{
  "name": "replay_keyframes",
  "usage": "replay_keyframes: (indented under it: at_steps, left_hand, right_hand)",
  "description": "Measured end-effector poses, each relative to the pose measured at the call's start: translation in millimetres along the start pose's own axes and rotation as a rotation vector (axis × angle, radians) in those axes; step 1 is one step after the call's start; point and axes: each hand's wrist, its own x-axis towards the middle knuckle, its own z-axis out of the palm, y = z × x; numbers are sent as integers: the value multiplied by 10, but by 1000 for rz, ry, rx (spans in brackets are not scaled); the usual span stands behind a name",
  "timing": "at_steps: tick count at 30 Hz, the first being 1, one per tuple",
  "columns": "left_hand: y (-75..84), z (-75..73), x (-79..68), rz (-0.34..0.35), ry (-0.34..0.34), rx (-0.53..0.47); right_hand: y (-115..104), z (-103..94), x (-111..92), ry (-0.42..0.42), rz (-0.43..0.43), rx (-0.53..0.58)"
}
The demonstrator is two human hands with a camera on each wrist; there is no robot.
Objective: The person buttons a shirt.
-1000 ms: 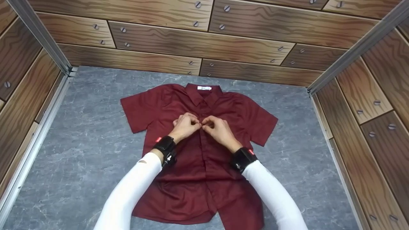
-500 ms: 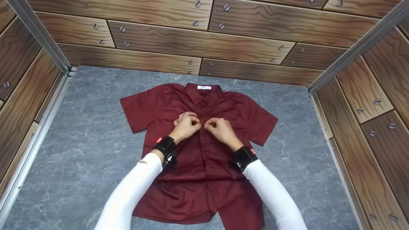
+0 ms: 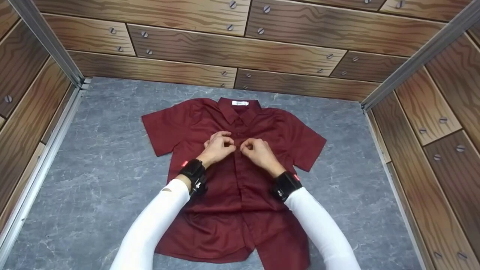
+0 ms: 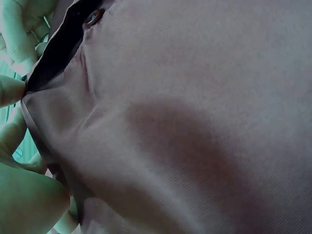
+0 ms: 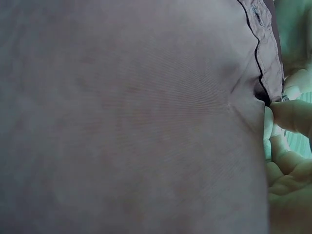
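A dark red short-sleeved shirt (image 3: 210, 240) lies front up, its collar (image 3: 247, 114) at the far end. My left hand (image 3: 217, 147) pinches one side of the front opening at chest height between thumb and fingertips. Just across from it, my right hand (image 3: 258, 152) pinches the other side, a small gap apart. In the left wrist view a button (image 4: 94, 17) shows on the cloth near the gaping front edge. A buttonhole (image 5: 257, 14) runs along the stitched placket in the right wrist view. The fingertips hide what exactly lies between them.
Under the shirt is a grey marbled surface (image 3: 93, 180). Wood-patterned panels (image 3: 240, 48) wall it in at the back and both sides, with metal rails (image 3: 48, 41) at the corners. A white label (image 3: 240, 103) shows inside the collar.
My right hand has shifted slightly to the right, widening the gap between both hands' fingertips. The left hand stays almost in place, and the shirt lies as before.
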Motion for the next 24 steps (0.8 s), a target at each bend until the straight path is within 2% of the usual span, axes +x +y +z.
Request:
replay_keyframes:
  at_steps: [11,15,18,22,24]
  left_hand:
    - [6,-28,7,8,-54,20]
    - [4,-12,-9,12,-51,58]
    - [-2,20,-30,26,-38,116]
    - [-31,59,-68,56,11,187]
    - [-64,50,-88,72,30,227]
  right_hand:
    - [20,8,-3,2,9,-17]
    - [31,-4,-10,9,15,-2]
    - [45,-15,-19,51,1,-12]
    - [87,-39,-32,105,-28,-156]
    - [123,-61,-44,61,-21,-247]
